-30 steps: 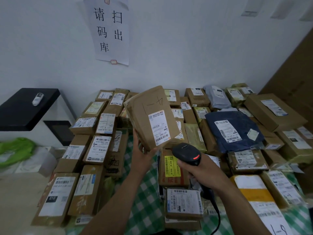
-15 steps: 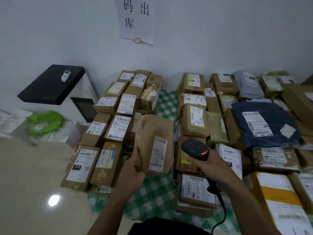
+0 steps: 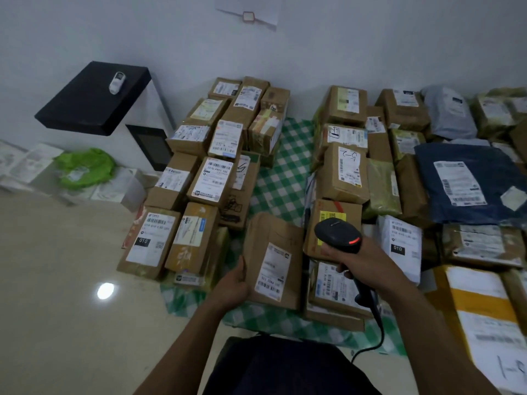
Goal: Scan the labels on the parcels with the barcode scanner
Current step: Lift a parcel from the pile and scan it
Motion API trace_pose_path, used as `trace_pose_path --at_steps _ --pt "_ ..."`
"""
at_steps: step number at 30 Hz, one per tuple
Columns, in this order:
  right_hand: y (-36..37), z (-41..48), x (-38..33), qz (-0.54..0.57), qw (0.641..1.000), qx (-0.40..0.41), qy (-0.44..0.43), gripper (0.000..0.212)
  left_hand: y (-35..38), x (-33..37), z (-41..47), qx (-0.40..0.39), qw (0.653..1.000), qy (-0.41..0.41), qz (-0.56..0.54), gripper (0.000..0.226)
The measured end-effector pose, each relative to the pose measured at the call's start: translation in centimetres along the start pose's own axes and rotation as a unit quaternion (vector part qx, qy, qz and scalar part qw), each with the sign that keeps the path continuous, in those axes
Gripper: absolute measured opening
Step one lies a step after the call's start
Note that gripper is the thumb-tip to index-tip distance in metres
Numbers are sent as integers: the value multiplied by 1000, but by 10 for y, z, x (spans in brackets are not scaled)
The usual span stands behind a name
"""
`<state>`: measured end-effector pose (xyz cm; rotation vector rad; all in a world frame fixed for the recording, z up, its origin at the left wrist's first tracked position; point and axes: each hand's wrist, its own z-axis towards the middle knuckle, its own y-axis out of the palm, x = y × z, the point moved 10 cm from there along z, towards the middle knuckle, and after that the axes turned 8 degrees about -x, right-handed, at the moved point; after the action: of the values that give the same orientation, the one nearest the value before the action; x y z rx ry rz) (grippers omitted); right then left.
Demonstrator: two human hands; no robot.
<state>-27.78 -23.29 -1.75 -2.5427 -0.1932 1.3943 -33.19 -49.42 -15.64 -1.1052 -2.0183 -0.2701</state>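
Across a green-and-white checked cloth (image 3: 282, 178) on a glossy beige floor (image 3: 57, 309), below a white wall (image 3: 342, 38), labelled brown cardboard parcels (image 3: 211, 181) lie in packed rows. The left hand (image 3: 233, 283) grips a flat brown paper parcel (image 3: 273, 260) by its lower left edge, thumb in front and fingers hidden behind. The right hand (image 3: 365, 258) curls its fingers round a black barcode scanner (image 3: 338, 233) just to that parcel's right. A second ago the parcel was raised before the wall; now it is low over the cloth.

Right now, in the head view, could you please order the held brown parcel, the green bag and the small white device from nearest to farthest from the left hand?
From the left hand:
1. Brown parcel, in its grip, just right of it.
2. Green bag, at the far left.
3. White device, on the black stand, back left.
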Motion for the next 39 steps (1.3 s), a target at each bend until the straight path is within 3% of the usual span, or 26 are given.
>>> trace_pose_path --at_steps 1,3,5,8,11,15,20,29,34,39 --pt "1 0 2 0 1000 -3 1 30 -2 -11 6 3 1000 -5 11 100" --pt "2 0 4 -5 1000 -2 5 30 -2 -25 15 18 997 -5 72 69" --pt "1 1 7 -11 1000 -1 8 29 -5 -18 15 90 986 8 138 45" --pt "0 0 10 -20 1000 -5 12 27 6 16 24 157 960 54 226 75" --pt "-3 1 11 -17 1000 2 16 28 20 28 47 96 950 21 295 102" --pt "-2 3 13 -14 1000 8 19 30 25 1 67 50 945 -16 324 118" --pt "0 4 19 -14 1000 5 27 26 37 -9 49 64 934 -20 350 119" --pt "5 14 32 -8 999 7 39 45 35 -38 20 83 922 -49 374 120" --pt "3 9 31 0 999 4 36 37 21 -35 21 80 917 -71 384 126" --pt "-8 2 35 9 999 21 40 43 9 -34 22 61 928 -97 356 129"
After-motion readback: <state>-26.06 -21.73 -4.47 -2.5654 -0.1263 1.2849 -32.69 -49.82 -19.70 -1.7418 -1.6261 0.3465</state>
